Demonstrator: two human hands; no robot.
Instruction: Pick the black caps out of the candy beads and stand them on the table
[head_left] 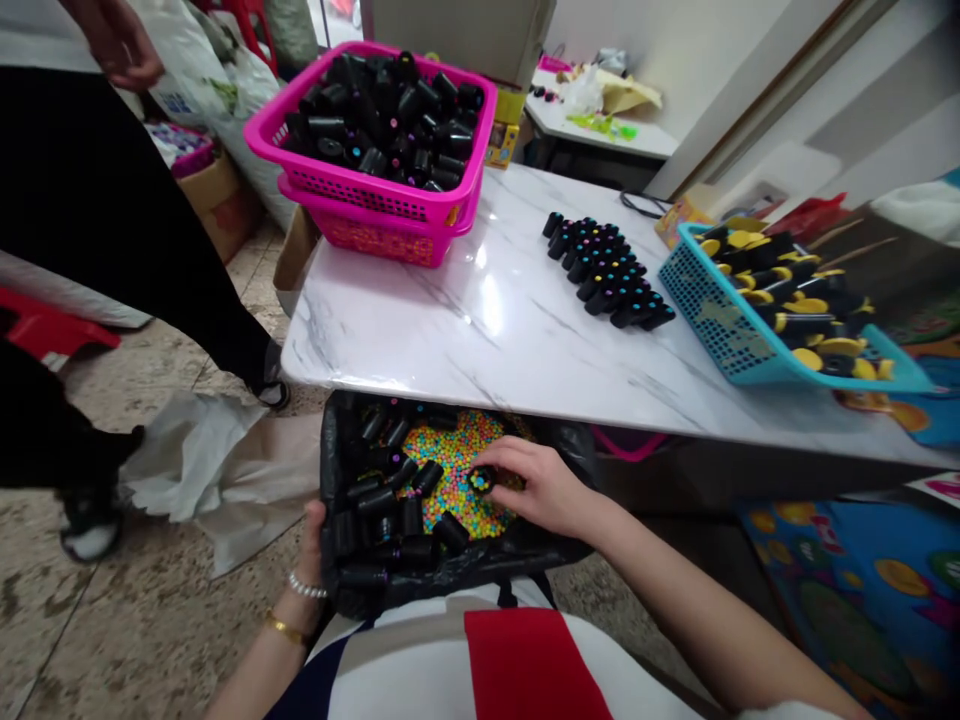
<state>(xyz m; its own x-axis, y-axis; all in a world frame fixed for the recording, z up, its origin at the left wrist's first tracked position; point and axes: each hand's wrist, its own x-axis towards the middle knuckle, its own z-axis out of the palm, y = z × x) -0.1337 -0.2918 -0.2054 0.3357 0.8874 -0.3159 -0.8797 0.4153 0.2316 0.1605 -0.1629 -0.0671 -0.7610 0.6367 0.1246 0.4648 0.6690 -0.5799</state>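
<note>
A bin [450, 575] lined with black plastic rests against my lap, its far side under the table edge. Small colourful beads [450, 455] and several loose black cylinders [375, 502] lie inside. My right hand [525, 475] is closed round a black cup-like cylinder [490, 480], its open end showing beads at the mouth. Along the bin's left outer wall is my left hand [311, 550], holding that side with the thumb up; its other fingers are hidden.
On the marble-patterned table [420, 330] stand stacked pink baskets [367, 195] of black cylinders, rows of upright cylinders [604, 270] with coloured tops, and a blue basket [720, 330] of black-and-yellow pieces. A person [112, 200] stands at left, near crumpled plastic sheeting [225, 470] on the floor.
</note>
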